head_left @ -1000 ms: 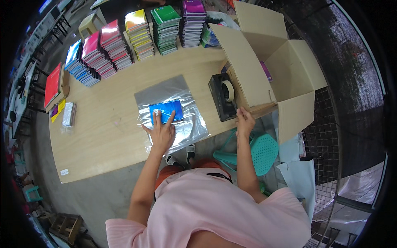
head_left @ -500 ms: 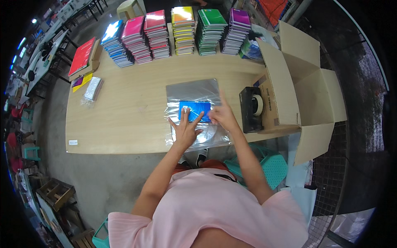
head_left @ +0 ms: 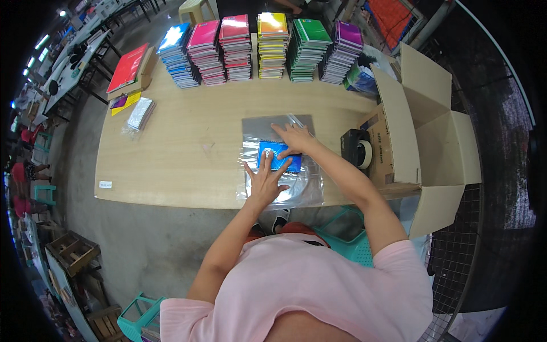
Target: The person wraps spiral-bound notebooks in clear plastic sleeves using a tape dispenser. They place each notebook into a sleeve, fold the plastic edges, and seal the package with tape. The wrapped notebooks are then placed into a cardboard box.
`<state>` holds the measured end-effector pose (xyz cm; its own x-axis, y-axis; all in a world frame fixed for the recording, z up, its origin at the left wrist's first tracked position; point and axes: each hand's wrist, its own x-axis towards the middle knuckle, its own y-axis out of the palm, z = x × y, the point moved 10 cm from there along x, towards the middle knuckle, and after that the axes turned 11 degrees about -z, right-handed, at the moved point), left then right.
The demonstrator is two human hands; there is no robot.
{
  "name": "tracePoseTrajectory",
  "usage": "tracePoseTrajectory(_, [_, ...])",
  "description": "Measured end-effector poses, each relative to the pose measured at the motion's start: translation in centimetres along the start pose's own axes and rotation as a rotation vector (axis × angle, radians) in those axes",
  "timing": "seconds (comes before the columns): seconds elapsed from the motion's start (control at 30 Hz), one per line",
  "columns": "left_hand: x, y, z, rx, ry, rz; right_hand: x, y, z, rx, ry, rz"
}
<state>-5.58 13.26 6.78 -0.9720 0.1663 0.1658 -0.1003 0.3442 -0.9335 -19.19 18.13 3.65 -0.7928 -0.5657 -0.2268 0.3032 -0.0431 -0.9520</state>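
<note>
A small blue notebook (head_left: 294, 165) lies flat near the table's front edge, on a stack of clear plastic bags or sheets (head_left: 310, 181). My left hand (head_left: 265, 183) rests on its near left part, fingers spread over the cover and the plastic. Just beyond its far right corner, my right hand (head_left: 295, 138) lies palm down with fingers stretched to the left over the plastic. The right thumb reaches back onto the cover. Neither hand grasps anything that I can see.
Along the back stand tall notebook stacks: blue (head_left: 175, 54), pink (head_left: 206, 54), red (head_left: 236, 54), yellow (head_left: 273, 51), green (head_left: 308, 51) and purple (head_left: 342, 51). At right are a black tape dispenser (head_left: 350, 149) and an open cardboard box (head_left: 399, 134). A plastic-wrapped pack (head_left: 141, 114) lies at left.
My right hand has moved from the notebook's right edge to its far side, opening from a pointing shape into spread fingers. My left hand stays on the notebook. The view has shifted slightly.
</note>
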Motion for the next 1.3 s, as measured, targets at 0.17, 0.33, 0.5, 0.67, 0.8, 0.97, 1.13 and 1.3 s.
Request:
tracePoseTrajectory(0.17, [0.1,0.4,0.2,0.012,-0.008,-0.007,-0.6,2.5,-1.0,0.088,0.135,0.015])
tracePoseTrajectory(0.33, [0.7,0.0,-0.4,-0.004,-0.022,-0.006,0.7,3.0,-6.4,0.398,0.244,0.01])
tracePoseTrajectory(0.5, [-1.2,-2.2,0.2,-0.165,-0.157,-0.127,0.4,1.7,-1.9,0.147,0.024,-0.052])
tracePoseTrajectory(0.67, [-5.4,7.4,2.7,-1.713,-1.147,-0.143,3.1,5.3,-1.9,0.237,0.006,0.196])
tracePoseTrajectory(0.8, [-2.2,6.0,2.4,-1.976,-0.87,-0.362,-1.2,1.4,-0.9,0.564,0.09,-0.07])
tracePoseTrajectory(0.97, [-1.0,-0.1,1.4,-1.344,-0.486,-0.539,-9.5,-0.8,-1.0,1.241,-0.044,-0.602])
tracePoseTrajectory(1.13, [-0.9,2.2,1.0,-1.148,-0.309,-0.325,-11.5,2.1,-0.3,1.315,0.001,-0.799])
tracePoseTrajectory(1.3, [-0.4,2.8,1.8,-1.15,-0.346,-0.269,-11.0,3.6,0.2,1.537,0.186,-0.646])
